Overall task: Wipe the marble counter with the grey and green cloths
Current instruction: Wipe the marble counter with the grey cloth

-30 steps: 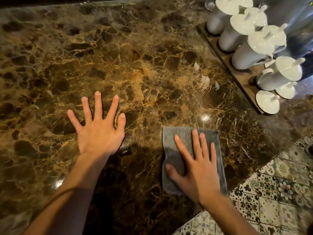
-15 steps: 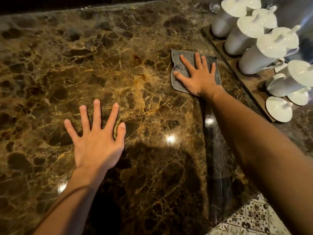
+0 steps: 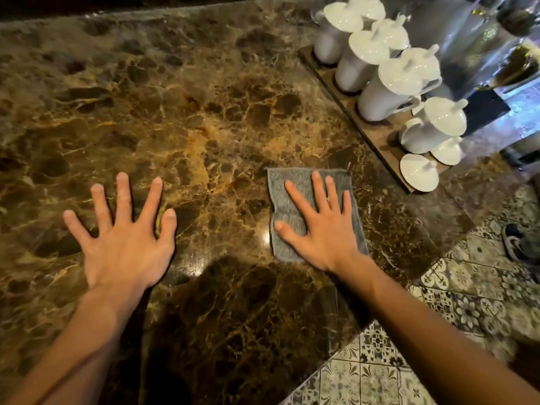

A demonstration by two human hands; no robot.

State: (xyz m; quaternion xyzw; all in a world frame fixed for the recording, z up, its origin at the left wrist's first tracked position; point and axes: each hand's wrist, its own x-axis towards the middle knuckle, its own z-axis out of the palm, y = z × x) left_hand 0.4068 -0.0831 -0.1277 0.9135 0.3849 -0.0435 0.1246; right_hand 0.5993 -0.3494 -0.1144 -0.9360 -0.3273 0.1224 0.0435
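Note:
The brown veined marble counter [image 3: 175,97] fills most of the view. A grey cloth [image 3: 280,194] lies flat on it, right of centre and near the front edge. My right hand [image 3: 318,229] presses down on the cloth with the palm flat and fingers spread, the thumb on its left part. My left hand [image 3: 125,247] rests flat on the bare marble to the left, fingers spread wide, holding nothing. No green cloth is in view.
A wooden tray [image 3: 377,141] with several white lidded ceramic pots [image 3: 388,86] stands at the back right, just beyond the cloth. Patterned floor tiles [image 3: 467,302] show past the counter's angled right corner, with a dark shoe [image 3: 517,244] on them.
My right hand first pushed the grey cloth away towards the tray, then drew it back to the near part of the counter. My left hand stayed planted in place.

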